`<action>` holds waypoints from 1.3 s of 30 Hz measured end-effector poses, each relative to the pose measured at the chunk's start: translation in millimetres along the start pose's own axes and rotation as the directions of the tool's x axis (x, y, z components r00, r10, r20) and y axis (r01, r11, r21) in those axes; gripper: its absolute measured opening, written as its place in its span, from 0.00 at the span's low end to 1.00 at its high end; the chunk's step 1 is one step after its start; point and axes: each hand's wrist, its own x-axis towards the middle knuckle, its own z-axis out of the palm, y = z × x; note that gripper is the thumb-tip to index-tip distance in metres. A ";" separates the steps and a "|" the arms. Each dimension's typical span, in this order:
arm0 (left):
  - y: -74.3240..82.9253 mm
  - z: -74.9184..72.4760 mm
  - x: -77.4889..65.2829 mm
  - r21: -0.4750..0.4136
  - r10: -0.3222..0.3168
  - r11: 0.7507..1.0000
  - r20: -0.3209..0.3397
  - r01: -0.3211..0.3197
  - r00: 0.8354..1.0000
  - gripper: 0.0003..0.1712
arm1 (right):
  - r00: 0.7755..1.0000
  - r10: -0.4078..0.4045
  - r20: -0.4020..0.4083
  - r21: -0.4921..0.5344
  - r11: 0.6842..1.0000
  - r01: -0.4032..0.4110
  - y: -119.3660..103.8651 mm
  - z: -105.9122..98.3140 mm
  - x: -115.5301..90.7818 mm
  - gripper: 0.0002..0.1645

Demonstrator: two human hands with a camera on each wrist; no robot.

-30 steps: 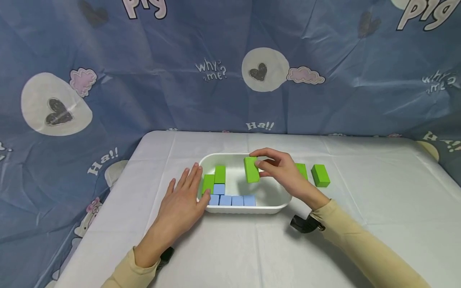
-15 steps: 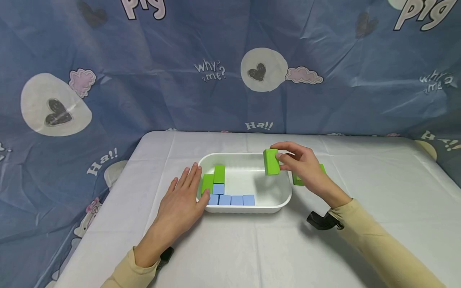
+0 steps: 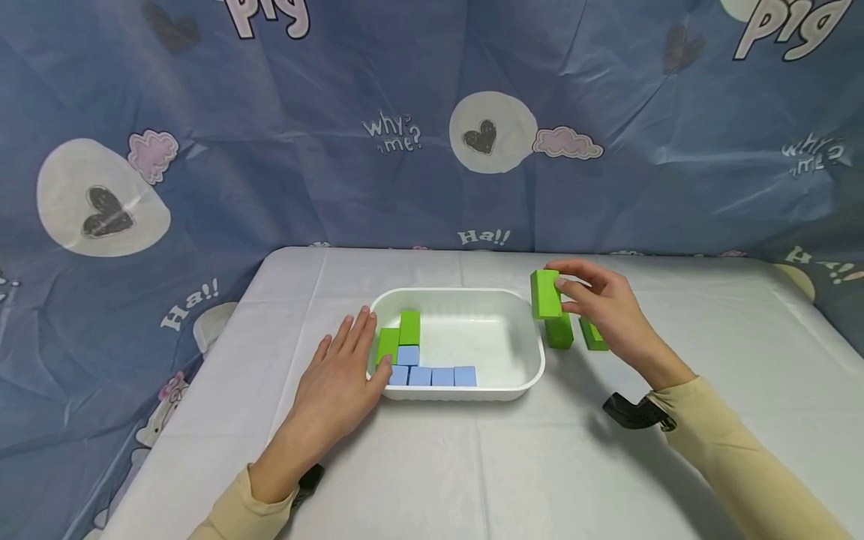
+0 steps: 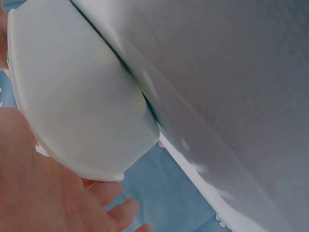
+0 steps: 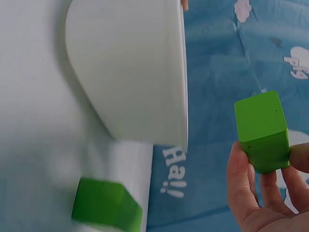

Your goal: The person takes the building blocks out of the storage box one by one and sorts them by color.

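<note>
A white tray point(image 3: 466, 393) stands on the table, with blue blocks point(image 3: 442, 376) in a row along its near wall and two green blocks point(image 3: 409, 328) at its left end. My left hand point(image 3: 340, 375) rests on the tray's left rim, fingers straight; the left wrist view shows the hand point(image 4: 53, 188) beside the outer wall. Between thumb and fingers, my right hand point(image 3: 604, 304) pinches a green block point(image 3: 546, 294), raised just past the tray's right end. The right wrist view shows this held block point(image 5: 263, 128) above the table's level.
Two more green blocks lie on the table right of the tray: one green block point(image 3: 559, 332) near its wall, another green block point(image 3: 594, 334) partly behind my right hand. A blue patterned cloth point(image 3: 324, 172) hangs behind the white table point(image 3: 432, 465).
My right hand has carried the green block from over the tray's middle to the right, past the rim. The left hand has stayed on the tray's left side.
</note>
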 end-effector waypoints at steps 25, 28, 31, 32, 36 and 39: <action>0.0 1.9 0.3 -0.012 -0.004 1.000 -0.004 0.003 1.000 0.41 | 0.993 0.017 -0.116 0.056 0.998 -0.010 15.3 -69.9 -14.0 0.22; 0.3 2.0 0.1 -0.010 -0.007 1.000 -0.002 0.007 1.000 0.41 | 0.993 0.030 -0.116 0.048 0.999 -0.024 17.0 -78.4 -16.7 0.24; 0.3 2.2 0.0 -0.011 -0.008 1.000 -0.001 0.008 1.000 0.41 | 0.994 0.034 -0.100 0.067 0.997 -0.028 20.7 -88.2 -19.6 0.24; 0.3 2.3 0.0 -0.012 -0.009 1.000 0.000 0.009 1.000 0.41 | 0.995 0.035 -0.096 0.076 0.997 -0.028 22.2 -91.3 -20.6 0.23; 0.2 2.2 -0.1 -0.013 -0.011 1.000 0.004 0.011 1.000 0.41 | 0.995 0.051 -0.090 0.097 0.994 -0.043 28.5 -101.9 -23.2 0.21; 0.2 2.1 0.3 -0.010 -0.011 1.000 0.003 0.011 1.000 0.41 | 0.991 0.084 -0.102 0.052 0.995 -0.079 31.9 -108.2 -24.8 0.21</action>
